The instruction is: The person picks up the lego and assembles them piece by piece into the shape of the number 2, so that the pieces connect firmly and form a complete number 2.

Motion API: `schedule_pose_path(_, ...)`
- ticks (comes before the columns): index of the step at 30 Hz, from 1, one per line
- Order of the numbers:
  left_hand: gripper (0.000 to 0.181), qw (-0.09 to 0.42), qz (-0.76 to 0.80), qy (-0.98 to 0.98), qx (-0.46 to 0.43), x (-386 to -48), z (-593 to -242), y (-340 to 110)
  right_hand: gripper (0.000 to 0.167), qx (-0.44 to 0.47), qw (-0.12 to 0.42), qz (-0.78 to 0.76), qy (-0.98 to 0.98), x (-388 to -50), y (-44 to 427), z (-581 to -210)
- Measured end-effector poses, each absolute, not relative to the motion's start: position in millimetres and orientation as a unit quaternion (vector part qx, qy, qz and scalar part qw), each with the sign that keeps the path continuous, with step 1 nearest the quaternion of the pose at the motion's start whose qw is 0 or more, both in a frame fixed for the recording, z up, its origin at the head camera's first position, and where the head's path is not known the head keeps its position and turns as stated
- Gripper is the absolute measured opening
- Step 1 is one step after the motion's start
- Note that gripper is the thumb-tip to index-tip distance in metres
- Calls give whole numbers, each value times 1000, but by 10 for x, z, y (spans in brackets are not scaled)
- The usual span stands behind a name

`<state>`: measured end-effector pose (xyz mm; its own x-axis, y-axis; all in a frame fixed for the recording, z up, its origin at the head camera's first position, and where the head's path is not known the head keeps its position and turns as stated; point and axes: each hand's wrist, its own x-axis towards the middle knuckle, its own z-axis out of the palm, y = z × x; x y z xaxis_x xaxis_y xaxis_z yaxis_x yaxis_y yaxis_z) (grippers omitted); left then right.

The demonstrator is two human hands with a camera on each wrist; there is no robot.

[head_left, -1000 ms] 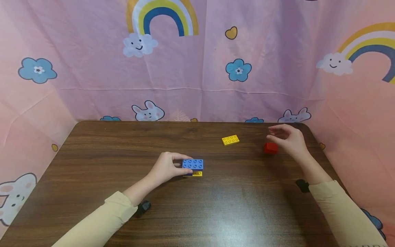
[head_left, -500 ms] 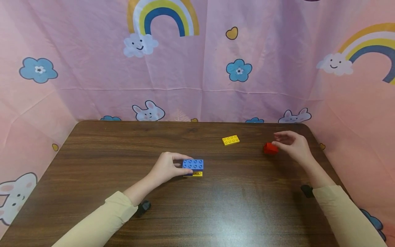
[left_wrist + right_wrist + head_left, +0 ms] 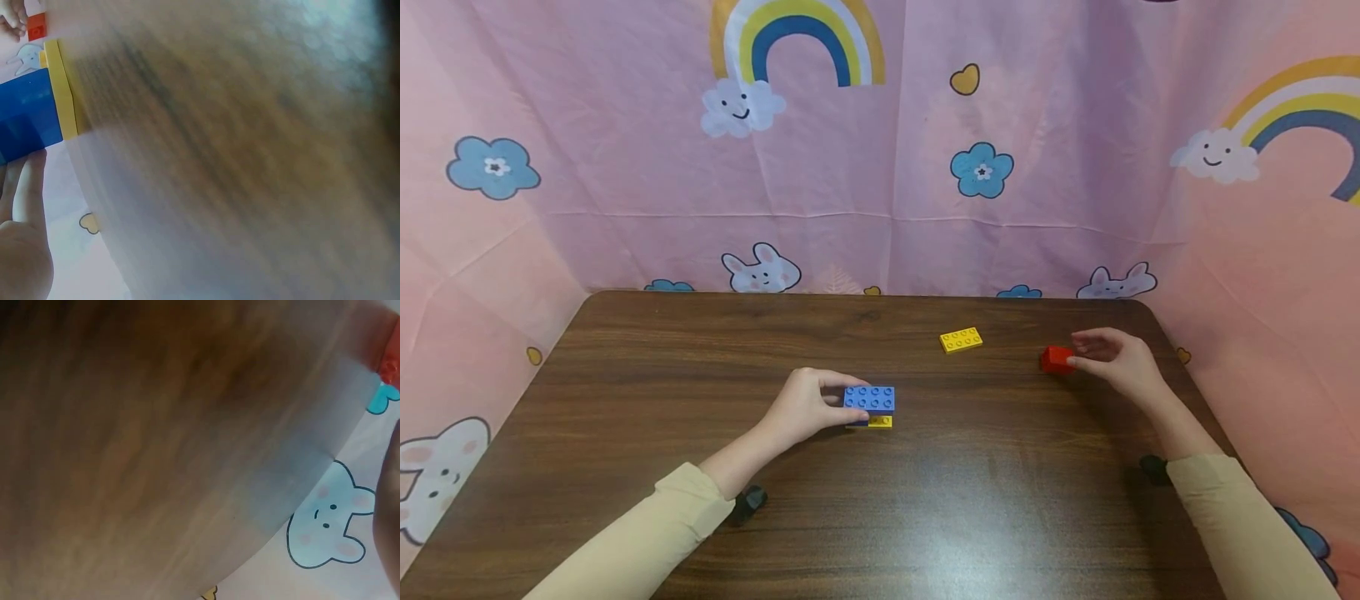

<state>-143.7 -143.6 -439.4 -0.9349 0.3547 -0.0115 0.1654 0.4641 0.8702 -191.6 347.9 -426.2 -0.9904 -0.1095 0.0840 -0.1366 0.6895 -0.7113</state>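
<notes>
In the head view my left hand [image 3: 805, 408] grips a blue building brick [image 3: 869, 398] between thumb and fingers. Beneath that brick is a yellow plate [image 3: 882, 422], its right end showing bare studs; the left wrist view shows the blue brick [image 3: 28, 115] against the yellow plate [image 3: 65, 94]. My right hand [image 3: 1123, 364] is beside a small red brick [image 3: 1057, 359], thumb tip at the brick's right side, fingers bent loosely above. Whether the thumb touches it I cannot tell. Only an edge of the red brick [image 3: 390, 362] enters the right wrist view.
Another yellow plate [image 3: 961, 340] lies studs up toward the back of the brown wooden table [image 3: 700, 350]. A patterned pink cloth [image 3: 925, 250] closes off the back and both sides. Dark wrist devices [image 3: 748, 505] show by the cuffs.
My right hand has moved down and slightly right, from above the red brick to its right side. The left hand and the blue brick stay where they were.
</notes>
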Motion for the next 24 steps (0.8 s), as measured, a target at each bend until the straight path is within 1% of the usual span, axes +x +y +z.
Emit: schedule_pose_path(24, 36, 92, 487, 855, 153, -1417, -4354, -1427, 52, 63, -55, 355, -931, -1940, 3560, -4298)
